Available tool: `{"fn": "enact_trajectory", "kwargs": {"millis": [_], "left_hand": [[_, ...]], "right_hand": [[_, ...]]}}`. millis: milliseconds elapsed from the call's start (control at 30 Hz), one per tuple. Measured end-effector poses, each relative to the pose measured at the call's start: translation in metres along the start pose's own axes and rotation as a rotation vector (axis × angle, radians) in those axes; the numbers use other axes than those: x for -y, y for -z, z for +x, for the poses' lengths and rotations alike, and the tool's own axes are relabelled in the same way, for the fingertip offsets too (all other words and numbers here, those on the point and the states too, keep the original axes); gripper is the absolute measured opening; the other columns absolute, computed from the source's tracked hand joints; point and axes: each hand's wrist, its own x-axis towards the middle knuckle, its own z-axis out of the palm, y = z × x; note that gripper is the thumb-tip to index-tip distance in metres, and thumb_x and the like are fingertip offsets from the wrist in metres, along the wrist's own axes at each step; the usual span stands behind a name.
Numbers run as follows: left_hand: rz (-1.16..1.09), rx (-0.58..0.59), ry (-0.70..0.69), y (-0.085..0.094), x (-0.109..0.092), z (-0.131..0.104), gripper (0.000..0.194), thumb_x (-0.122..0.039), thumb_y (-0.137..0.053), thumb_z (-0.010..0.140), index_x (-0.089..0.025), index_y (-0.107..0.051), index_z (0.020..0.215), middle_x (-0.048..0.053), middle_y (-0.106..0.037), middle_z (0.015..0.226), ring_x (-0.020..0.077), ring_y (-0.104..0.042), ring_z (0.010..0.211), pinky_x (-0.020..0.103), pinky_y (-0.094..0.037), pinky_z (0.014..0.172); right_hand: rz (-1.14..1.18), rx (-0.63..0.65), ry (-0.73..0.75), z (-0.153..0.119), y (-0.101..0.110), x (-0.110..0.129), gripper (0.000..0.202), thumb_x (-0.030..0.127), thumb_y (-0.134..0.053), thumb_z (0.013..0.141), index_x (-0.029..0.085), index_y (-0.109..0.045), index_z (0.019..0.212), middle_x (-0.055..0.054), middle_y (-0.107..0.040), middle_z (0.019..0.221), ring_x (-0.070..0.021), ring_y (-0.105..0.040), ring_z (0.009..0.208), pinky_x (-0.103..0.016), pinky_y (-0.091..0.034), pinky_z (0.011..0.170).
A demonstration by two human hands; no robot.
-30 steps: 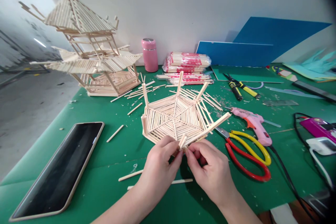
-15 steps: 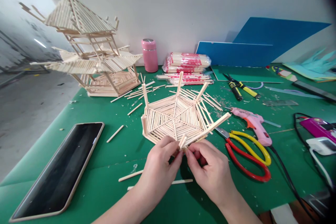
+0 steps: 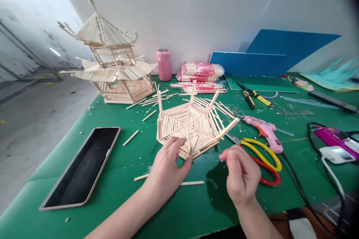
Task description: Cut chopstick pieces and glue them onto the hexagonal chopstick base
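Note:
A hexagonal base of pale wooden sticks (image 3: 179, 123) lies on the green table, with stick posts rising from its corners. At the corner nearest me stands a short post (image 3: 194, 145). My left hand (image 3: 169, 160) has its thumb and fingers around the foot of that post, at the base's front edge. My right hand (image 3: 241, 171) is off the base, raised over the table to its right, with fingers curled together; what they hold, if anything, is too small to make out. Loose sticks (image 3: 192, 183) lie partly behind my left hand.
A stick pagoda (image 3: 126, 73) stands back left, beside a pink bottle (image 3: 164, 65) and wrapped sticks (image 3: 200, 71). Right are red-yellow scissors (image 3: 269, 153), a pink glue gun (image 3: 265, 130) with cord, and pliers (image 3: 256, 97). A phone (image 3: 84, 168) lies left.
My right hand has let go of the front corner and moved right, its fingers curling up. My left hand stays at the corner with its fingers more spread. The whole view has shifted slightly.

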Motion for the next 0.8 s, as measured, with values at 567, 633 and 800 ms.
{"fn": "enact_trajectory", "kwargs": {"millis": [567,633,800], "left_hand": [[0.468,-0.215,-0.207,0.025,0.023,-0.078,0.016,-0.018,-0.047,0.082,-0.014,-0.059,0.094,0.01,-0.059,0.091,0.0229,-0.055,0.084,0.037,-0.044,0.072],[0.473,-0.21,-0.187,0.025,0.022,-0.079,0.016,-0.019,-0.046,0.083,-0.015,-0.059,0.091,0.01,-0.059,0.091,0.0227,-0.055,0.084,0.037,-0.044,0.072],[0.472,-0.172,-0.153,0.024,0.025,-0.079,0.017,-0.02,-0.045,0.083,-0.016,-0.061,0.087,0.009,-0.058,0.089,0.0225,-0.054,0.082,0.036,-0.043,0.072]], "right_hand": [[-0.035,-0.452,-0.15,0.002,0.0,-0.026,0.035,0.041,-0.036,0.086,0.02,-0.038,0.058,0.005,-0.035,0.051,-0.0096,-0.036,0.046,-0.023,-0.03,0.045],[-0.042,-0.452,-0.155,0.002,-0.001,-0.027,0.037,0.042,-0.034,0.087,0.021,-0.037,0.057,0.006,-0.034,0.05,-0.0094,-0.035,0.046,-0.023,-0.03,0.045],[-0.066,-0.442,-0.152,0.003,-0.001,-0.028,0.04,0.042,-0.032,0.088,0.02,-0.036,0.054,0.005,-0.036,0.049,-0.0094,-0.036,0.046,-0.024,-0.032,0.047]]}}
